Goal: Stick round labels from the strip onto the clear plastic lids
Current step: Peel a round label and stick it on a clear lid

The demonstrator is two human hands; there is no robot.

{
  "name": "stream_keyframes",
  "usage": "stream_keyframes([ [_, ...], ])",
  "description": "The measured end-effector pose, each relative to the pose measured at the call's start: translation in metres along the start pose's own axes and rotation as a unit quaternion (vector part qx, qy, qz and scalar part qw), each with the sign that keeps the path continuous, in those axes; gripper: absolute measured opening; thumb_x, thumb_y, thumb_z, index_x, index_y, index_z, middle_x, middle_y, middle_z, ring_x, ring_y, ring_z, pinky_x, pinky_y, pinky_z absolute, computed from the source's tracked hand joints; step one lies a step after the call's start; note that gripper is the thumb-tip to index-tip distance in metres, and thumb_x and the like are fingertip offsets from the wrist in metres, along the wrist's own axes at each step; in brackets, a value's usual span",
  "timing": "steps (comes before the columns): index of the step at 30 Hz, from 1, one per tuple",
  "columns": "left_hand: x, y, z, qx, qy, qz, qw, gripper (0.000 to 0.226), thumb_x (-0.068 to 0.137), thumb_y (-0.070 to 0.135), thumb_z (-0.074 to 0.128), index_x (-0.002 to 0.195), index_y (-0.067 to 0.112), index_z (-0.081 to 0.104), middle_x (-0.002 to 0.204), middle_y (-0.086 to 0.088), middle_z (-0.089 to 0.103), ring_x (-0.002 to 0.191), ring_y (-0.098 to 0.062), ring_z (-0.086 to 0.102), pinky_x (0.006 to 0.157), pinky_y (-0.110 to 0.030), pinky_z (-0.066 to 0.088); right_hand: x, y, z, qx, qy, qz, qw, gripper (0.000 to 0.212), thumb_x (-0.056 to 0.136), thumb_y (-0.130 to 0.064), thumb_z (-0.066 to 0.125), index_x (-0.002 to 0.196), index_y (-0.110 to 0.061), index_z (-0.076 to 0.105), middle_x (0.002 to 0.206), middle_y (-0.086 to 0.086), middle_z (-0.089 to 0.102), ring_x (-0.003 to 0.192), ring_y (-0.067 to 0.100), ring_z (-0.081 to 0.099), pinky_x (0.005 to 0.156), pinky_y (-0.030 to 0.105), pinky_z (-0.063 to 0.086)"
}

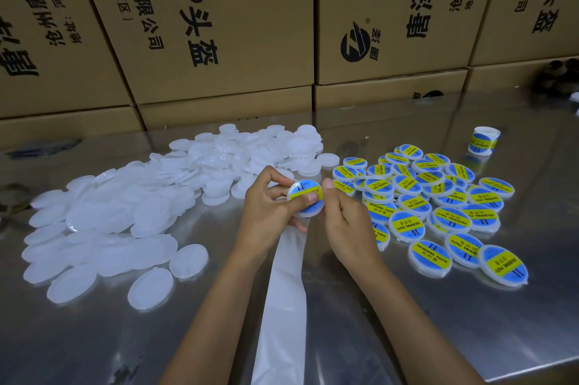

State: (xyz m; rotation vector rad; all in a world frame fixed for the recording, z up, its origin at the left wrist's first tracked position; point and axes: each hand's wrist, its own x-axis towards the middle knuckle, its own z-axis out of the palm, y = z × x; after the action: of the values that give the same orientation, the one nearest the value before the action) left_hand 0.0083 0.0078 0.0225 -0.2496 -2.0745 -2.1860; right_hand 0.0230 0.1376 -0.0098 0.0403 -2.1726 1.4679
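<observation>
My left hand point(269, 206) grips a clear round lid point(306, 199) that bears a blue and yellow label, its thumb lying across the label's face. My right hand point(343, 215) is just right of the lid, its thumb raised beside the rim and its fingers curled; whether they touch the lid is unclear. A white backing strip point(283, 300) hangs from under the hands toward me across the table. Several unlabelled lids point(150, 212) lie heaped on the left. Several labelled lids point(438, 199) lie piled on the right.
The work surface is a shiny metal table point(407, 322). A roll of labels point(483, 140) stands at the far right. Stacked cardboard boxes point(219, 27) form a wall along the table's far edge. A dark object point(560, 75) sits at the far right corner.
</observation>
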Motion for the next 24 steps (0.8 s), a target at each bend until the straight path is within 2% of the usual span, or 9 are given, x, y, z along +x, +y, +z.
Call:
stream_keyframes([
  [3, 0.0011, -0.0003, -0.0029, -0.037, 0.021, 0.004, 0.999, 0.028, 0.086, 0.005, 0.078, 0.09, 0.002, 0.05, 0.084, -0.025, 0.073, 0.066, -0.031, 0.074, 0.05, -0.033, 0.058, -0.0011, -0.0023, 0.0021, -0.034, -0.039, -0.023, 0.998, 0.05, 0.09, -0.068, 0.035, 0.065, -0.026, 0.044, 0.055, -0.01, 0.046, 0.055, 0.01, 0.042, 0.054, 0.035, 0.037],
  [6, 0.0005, -0.0002, -0.0033, -0.04, 0.013, 0.014, 0.999, 0.026, 0.091, 0.009, 0.072, 0.092, -0.004, 0.05, 0.08, -0.021, 0.074, 0.072, -0.031, 0.075, 0.055, -0.037, 0.061, -0.0024, -0.0028, 0.0029, -0.083, -0.019, -0.03, 0.996, 0.059, 0.081, -0.078, 0.04, 0.058, -0.024, 0.035, 0.054, -0.013, 0.046, 0.052, 0.009, 0.042, 0.048, 0.022, 0.028],
  [10, -0.0008, 0.0019, -0.0017, -0.026, -0.016, 0.018, 0.999, 0.023, 0.096, 0.01, 0.067, 0.097, -0.006, 0.051, 0.081, -0.02, 0.075, 0.072, -0.033, 0.075, 0.057, -0.04, 0.062, -0.0021, -0.0021, -0.0001, -0.095, 0.017, -0.014, 0.995, 0.071, 0.074, -0.084, 0.044, 0.052, -0.018, 0.028, 0.047, -0.005, 0.033, 0.048, 0.013, 0.032, 0.047, 0.027, 0.024],
  [12, -0.0024, 0.0027, -0.0001, -0.023, -0.038, 0.014, 0.999, 0.016, 0.098, 0.007, 0.063, 0.095, -0.004, 0.052, 0.085, -0.022, 0.074, 0.075, -0.034, 0.075, 0.059, -0.043, 0.062, -0.0012, -0.0023, -0.0009, -0.105, 0.028, -0.001, 0.994, 0.072, 0.074, -0.087, 0.04, 0.052, -0.019, 0.036, 0.046, -0.002, 0.03, 0.048, 0.014, 0.029, 0.046, 0.028, 0.022],
  [15, -0.0051, 0.0039, 0.0018, -0.009, -0.07, 0.009, 0.997, 0.011, 0.098, 0.006, 0.062, 0.09, 0.002, 0.055, 0.087, -0.019, 0.074, 0.077, -0.027, 0.073, 0.058, -0.042, 0.062, -0.0004, 0.0005, -0.0003, -0.118, 0.036, 0.028, 0.992, 0.067, 0.082, -0.081, 0.038, 0.051, -0.022, 0.041, 0.042, -0.001, 0.032, 0.045, 0.015, 0.03, 0.047, 0.03, 0.023],
  [18, -0.0063, 0.0055, 0.0033, 0.006, -0.093, 0.011, 0.996, 0.007, 0.097, 0.004, 0.063, 0.097, 0.0, 0.057, 0.086, -0.013, 0.068, 0.078, -0.017, 0.072, 0.06, -0.041, 0.063, 0.002, 0.0029, -0.001, -0.128, 0.041, 0.052, 0.99, 0.075, 0.09, -0.073, 0.035, 0.044, -0.014, 0.033, 0.039, -0.003, 0.039, 0.043, 0.012, 0.039, 0.048, 0.031, 0.025],
  [20, -0.0058, 0.0066, 0.0039, 0.012, -0.098, 0.008, 0.995, 0.007, 0.096, 0.0, 0.062, 0.102, 0.0, 0.058, 0.093, -0.014, 0.065, 0.078, -0.013, 0.071, 0.062, -0.039, 0.063, 0.0022, 0.0034, -0.0002, -0.142, 0.038, 0.05, 0.988, 0.073, 0.093, -0.069, 0.033, 0.045, -0.013, 0.033, 0.042, -0.001, 0.043, 0.049, 0.015, 0.046, 0.05, 0.032, 0.028],
  [22, -0.0053, 0.0068, 0.0046, 0.007, -0.103, 0.001, 0.995, 0.013, 0.095, -0.005, 0.062, 0.108, -0.002, 0.058, 0.099, -0.011, 0.066, 0.08, -0.013, 0.072, 0.065, -0.038, 0.063, 0.0029, 0.0042, 0.0011, -0.116, 0.033, 0.048, 0.992, 0.071, 0.097, -0.063, 0.034, 0.044, -0.015, 0.034, 0.041, -0.002, 0.042, 0.052, 0.018, 0.047, 0.052, 0.032, 0.028],
  [24, -0.0052, 0.0066, 0.0041, -0.01, -0.116, -0.005, 0.993, 0.022, 0.093, -0.008, 0.062, 0.114, -0.002, 0.058, 0.1, -0.006, 0.068, 0.085, -0.016, 0.072, 0.069, -0.035, 0.063, 0.0036, 0.004, 0.0018, -0.052, 0.016, 0.065, 0.996, 0.069, 0.101, -0.057, 0.034, 0.042, -0.022, 0.046, 0.04, -0.008, 0.045, 0.049, 0.009, 0.045, 0.053, 0.03, 0.029],
])
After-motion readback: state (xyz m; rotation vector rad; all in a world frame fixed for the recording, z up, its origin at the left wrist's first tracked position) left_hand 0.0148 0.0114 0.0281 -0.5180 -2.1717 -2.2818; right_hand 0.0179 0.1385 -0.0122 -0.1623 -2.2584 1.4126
